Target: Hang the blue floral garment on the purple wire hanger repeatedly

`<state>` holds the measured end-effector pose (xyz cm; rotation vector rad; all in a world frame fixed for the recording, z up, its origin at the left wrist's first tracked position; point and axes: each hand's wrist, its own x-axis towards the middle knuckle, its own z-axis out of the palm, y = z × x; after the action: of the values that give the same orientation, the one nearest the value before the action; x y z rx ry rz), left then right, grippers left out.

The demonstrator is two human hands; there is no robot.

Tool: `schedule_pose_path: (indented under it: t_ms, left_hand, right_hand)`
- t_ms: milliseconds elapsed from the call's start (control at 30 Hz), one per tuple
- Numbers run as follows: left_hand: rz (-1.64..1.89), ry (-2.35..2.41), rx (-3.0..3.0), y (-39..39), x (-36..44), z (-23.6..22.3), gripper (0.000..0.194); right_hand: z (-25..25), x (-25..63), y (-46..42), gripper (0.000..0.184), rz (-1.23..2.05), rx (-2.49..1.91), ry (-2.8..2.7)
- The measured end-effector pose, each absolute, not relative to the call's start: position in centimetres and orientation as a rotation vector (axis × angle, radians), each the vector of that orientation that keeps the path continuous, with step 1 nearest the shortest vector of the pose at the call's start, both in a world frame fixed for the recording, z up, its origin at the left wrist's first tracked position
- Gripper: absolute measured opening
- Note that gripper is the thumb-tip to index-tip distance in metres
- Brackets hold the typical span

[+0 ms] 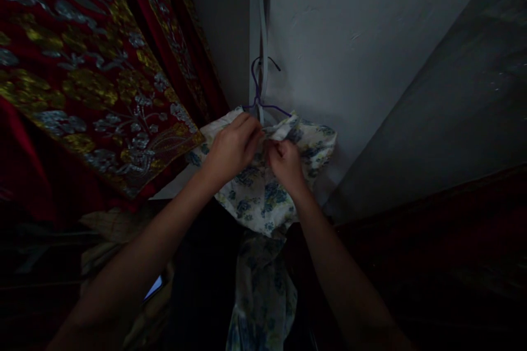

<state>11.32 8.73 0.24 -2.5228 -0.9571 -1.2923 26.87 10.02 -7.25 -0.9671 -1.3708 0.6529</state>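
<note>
Floral garment [263,203], one, centre of the frame, on one purple hanger [257,100], two hands, left [236,145] and right [286,162], fingers curled nearly closed, pinching its neckline [280,130]

In front of me, a purple hanger [257,100] carries a floral garment [265,200], whose cloth covers the hanger's left and right ends and hangs below.

Matt cloth garment [247,203] and rough, glossy-embroidered drape [94,77]
</note>
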Motion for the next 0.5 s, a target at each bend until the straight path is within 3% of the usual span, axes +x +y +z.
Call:
schedule_pose_path:
  t_ms: [133,267,500]
  left_hand:
    - [-1.825,-1.09,-2.161,9.4,8.4,0.1,0.017]
    - [-2.771,-1.286,-1.783,11.4,2.9,-2.3,0.025]
    - [-3.129,-1.648,-1.573,10.6,0.2,-11.4,0.024]
  right_hand:
    - [-11.7,27.6,9.9,0.025,0.74,-1.113,-1.338]
    - [-14.6,27.8,5.9,0.028,0.883,-1.095,-1.349]
    - [-15.6,27.3,-1.0,0.025,1.097,-1.047,-1.313]
